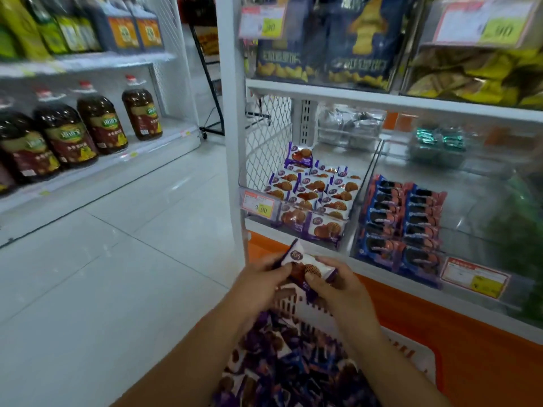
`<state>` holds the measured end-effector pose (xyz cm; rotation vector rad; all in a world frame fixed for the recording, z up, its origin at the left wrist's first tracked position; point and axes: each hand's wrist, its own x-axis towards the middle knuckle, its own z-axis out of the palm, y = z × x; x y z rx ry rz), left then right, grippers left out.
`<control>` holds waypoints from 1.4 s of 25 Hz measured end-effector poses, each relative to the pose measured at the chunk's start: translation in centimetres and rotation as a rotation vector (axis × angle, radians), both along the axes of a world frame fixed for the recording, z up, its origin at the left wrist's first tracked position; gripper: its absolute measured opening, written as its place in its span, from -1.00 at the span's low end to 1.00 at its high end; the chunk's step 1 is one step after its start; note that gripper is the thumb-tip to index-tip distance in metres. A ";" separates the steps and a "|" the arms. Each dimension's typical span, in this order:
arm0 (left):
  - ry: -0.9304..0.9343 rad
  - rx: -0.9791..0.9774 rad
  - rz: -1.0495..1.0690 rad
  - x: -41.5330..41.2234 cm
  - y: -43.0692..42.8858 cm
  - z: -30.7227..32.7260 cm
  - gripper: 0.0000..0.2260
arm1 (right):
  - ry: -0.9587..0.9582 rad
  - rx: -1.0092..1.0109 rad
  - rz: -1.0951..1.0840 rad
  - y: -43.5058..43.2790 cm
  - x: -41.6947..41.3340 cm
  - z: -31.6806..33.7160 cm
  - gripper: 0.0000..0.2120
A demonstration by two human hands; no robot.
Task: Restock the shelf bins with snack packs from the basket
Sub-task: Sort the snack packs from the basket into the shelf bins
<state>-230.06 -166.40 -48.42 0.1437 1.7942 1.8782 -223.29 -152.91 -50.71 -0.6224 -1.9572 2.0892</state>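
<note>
Lower centre: your left hand (256,286) and right hand (340,289) both pinch one pack (308,267) over the basket (423,356). Matching bin (354,224) sits just above; right hand nearer.

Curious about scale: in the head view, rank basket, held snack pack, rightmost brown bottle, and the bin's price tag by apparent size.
1. basket
2. brown bottle and snack pack look alike; the pack is nearer
3. price tag
</note>
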 end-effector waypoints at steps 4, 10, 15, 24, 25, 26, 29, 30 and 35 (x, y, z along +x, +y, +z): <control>0.502 -0.324 0.062 -4.9 -1.1 6.2 -0.76 | 0.132 0.281 -0.061 0.7 -6.7 7.7 -0.78; 0.906 -0.906 0.057 -12.0 -2.5 3.4 -0.49 | -0.051 0.659 -0.218 6.5 -22.3 10.3 -0.60; 0.978 -0.865 0.028 -13.5 -2.2 1.6 -0.53 | -0.288 0.715 -0.156 9.2 -30.7 7.9 -0.39; 0.943 -0.858 -0.025 -13.6 -2.1 1.2 -0.53 | -0.423 0.598 -0.149 9.8 -33.0 6.0 -0.24; 0.942 -0.860 -0.021 -13.5 -2.1 1.3 -0.53 | -0.418 0.583 -0.178 9.7 -32.7 6.3 -0.17; 0.940 -0.861 -0.017 -13.3 -2.0 1.5 -0.52 | -0.406 0.586 -0.217 9.5 -32.1 6.7 -0.13; 0.926 -0.839 0.018 -11.5 -1.1 2.2 -0.53 | -0.161 0.589 -0.254 8.2 -28.6 9.1 -0.34; 0.932 -0.824 0.027 -10.6 -0.8 2.5 -0.54 | -0.015 0.539 -0.225 7.2 -26.4 10.0 -0.45; 0.969 -0.826 -0.064 -5.7 -0.2 0.3 -0.63 | 0.398 0.498 -0.099 1.2 -10.1 9.1 -0.86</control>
